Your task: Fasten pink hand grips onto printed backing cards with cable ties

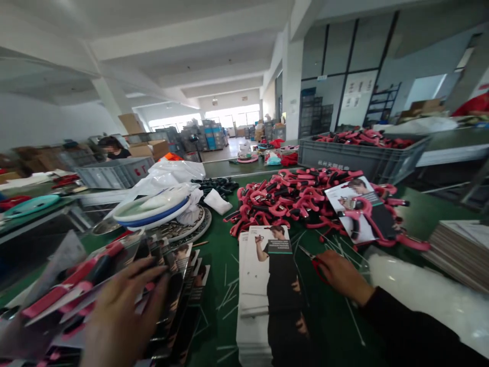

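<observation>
My right hand point(344, 275) is closed around small scissors point(320, 268) with red handles, their tips pointing left near the stack of printed cards point(254, 290). My left hand point(124, 306), smeared by motion, has its fingers stretched apart over a heap of pink-and-black pliers mounted on cards point(91, 272). Whether it touches them I cannot tell. Behind the card stack lies a big pile of loose pink-handled pliers point(286, 196). One card with pliers point(357, 211) rests on the pile's right side. Thin white cable ties point(355, 321) are scattered on the green table.
A grey crate point(344, 158) full of pliers stands at the back right. Stacked plates point(153, 211) and plastic wrap point(171, 173) lie at the back left. On the right are a clear plastic bag point(424, 295) and grey cards point(458, 250). Another person point(112, 148) is farther back.
</observation>
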`<state>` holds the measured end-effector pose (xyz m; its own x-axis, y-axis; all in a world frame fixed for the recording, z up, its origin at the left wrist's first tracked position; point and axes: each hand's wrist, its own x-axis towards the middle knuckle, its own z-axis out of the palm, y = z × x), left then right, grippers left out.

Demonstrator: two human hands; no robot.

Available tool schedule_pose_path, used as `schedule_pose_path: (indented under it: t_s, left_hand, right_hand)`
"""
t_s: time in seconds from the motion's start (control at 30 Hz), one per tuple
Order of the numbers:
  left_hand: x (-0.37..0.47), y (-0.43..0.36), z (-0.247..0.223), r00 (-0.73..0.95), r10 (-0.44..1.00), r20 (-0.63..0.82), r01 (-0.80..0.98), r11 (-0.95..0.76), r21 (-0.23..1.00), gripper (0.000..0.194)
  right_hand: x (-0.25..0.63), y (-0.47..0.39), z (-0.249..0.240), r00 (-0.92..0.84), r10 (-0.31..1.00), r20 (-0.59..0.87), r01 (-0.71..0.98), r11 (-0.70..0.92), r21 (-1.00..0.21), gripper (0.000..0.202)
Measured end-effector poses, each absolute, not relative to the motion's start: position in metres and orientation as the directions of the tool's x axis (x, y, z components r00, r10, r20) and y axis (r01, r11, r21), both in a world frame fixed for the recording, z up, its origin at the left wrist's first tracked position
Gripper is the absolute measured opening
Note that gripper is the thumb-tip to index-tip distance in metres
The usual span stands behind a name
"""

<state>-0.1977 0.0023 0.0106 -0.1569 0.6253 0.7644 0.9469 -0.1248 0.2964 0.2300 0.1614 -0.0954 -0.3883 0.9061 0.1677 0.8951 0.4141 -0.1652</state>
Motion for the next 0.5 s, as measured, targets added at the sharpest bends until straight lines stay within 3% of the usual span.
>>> schedule_pose_path:
  t_s: [0.03,0.1,0.23,0.33,0.5]
  left_hand:
    - [-0.169,0.011,0.001,-0.075,0.739,0.67,0.949,-0.153,0.275,0.029]
    - [-0.12,0.03,-0.021,-0.018,0.913,0.407,0.9,-0.163,0.404,0.046]
    - [-0.075,0.068,-0.06,-0.145,0.988,0.053,0.636,0.052,0.77,0.069]
    - [-0.076,0.083,-0.073,-0.194,0.98,-0.037,0.563,0.142,0.814,0.082]
    - [-0.094,0.084,-0.074,-0.225,0.971,-0.082,0.546,0.195,0.815,0.058]
  right_hand:
    - [0.229,0.166,-0.091,-0.37,0.913,0.172,0.905,0.396,-0.154,0.018]
    - [0.231,0.178,-0.082,-0.309,0.934,0.177,0.933,0.334,-0.134,0.022]
    - [0.254,0.207,-0.066,-0.155,0.982,0.107,0.982,0.165,-0.096,0.025]
    - [0.273,0.216,-0.063,-0.099,0.995,-0.001,0.992,0.099,-0.076,0.024]
    - [0.28,0.212,-0.071,-0.061,0.994,-0.087,0.993,0.052,-0.106,0.025]
